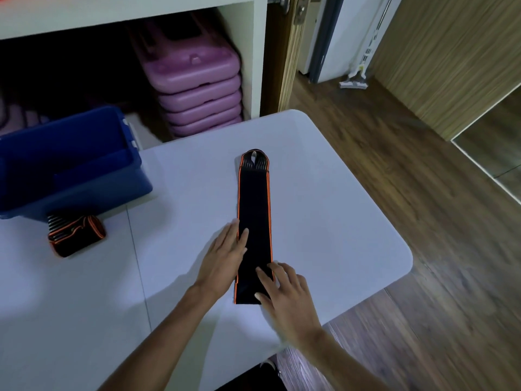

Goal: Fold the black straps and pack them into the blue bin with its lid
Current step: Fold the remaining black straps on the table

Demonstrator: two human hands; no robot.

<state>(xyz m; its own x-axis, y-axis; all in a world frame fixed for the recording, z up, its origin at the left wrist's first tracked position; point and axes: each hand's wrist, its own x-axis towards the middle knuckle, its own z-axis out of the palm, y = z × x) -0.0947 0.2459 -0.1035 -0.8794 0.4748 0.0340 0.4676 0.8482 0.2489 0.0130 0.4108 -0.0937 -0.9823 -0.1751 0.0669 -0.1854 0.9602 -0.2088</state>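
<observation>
Black strap (pixel 253 210) with orange edging lies flat and lengthwise on the white table (pixel 338 221). The left hand (pixel 222 258) rests open-palmed on its left edge, grip closed on nothing; the right hand (pixel 284 294) presses spread fingers on its near end. A folded strap (pixel 74 235) sits just beside the blue bin (pixel 84 176).

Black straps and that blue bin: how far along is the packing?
One strap already lies folded into a bundle on the table, just in front of the blue bin, not inside it. A second strap lies flat at full length, with the left hand and right hand flat on its near end. Left: folding it, packing both, lidding. No lid is in view.
</observation>
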